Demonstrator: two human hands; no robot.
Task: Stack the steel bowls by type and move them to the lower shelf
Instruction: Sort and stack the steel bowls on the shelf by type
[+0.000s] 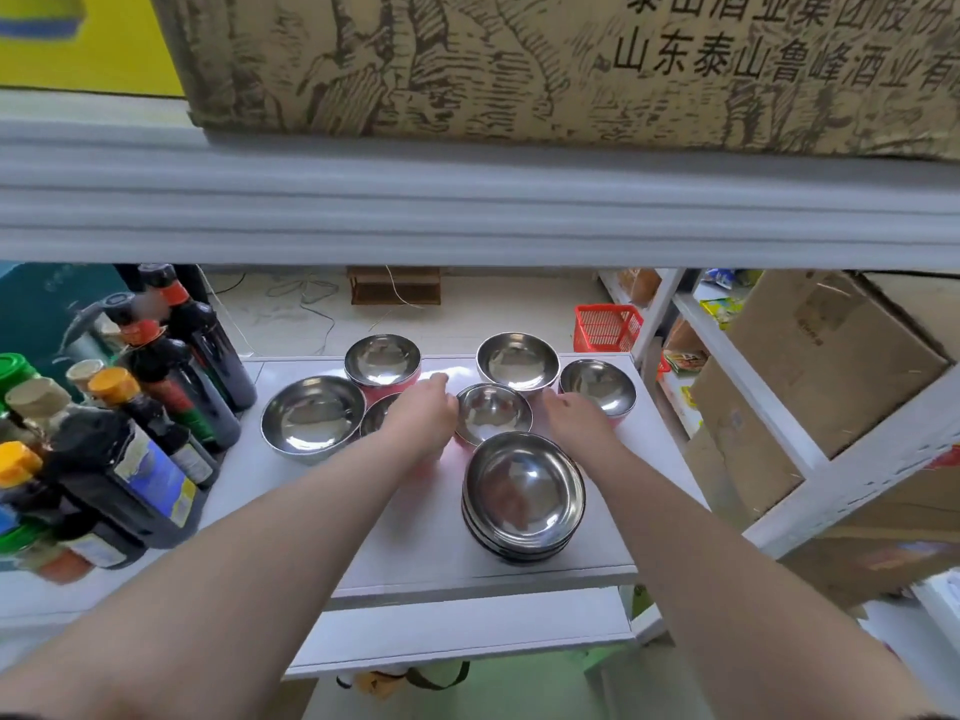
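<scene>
Several steel bowls sit on the white shelf (415, 543). A stack of plain steel bowls (523, 498) stands nearest me. A small bowl (492, 413) lies in the middle, between my hands. My left hand (423, 413) touches its left side, covering part of another bowl (375, 417). My right hand (576, 415) rests at its right side, in front of a pink-sided bowl (597, 389). Two more bowls with pink outsides (383, 358) (517, 360) stand at the back. A wide plain bowl (312, 419) sits at the left.
Dark sauce bottles (171, 376) with coloured caps crowd the shelf's left side. An upper shelf edge (467, 210) with a printed carton (571, 65) hangs overhead. Cardboard boxes (810, 376) fill the rack at the right. A red basket (607, 328) stands on the floor behind.
</scene>
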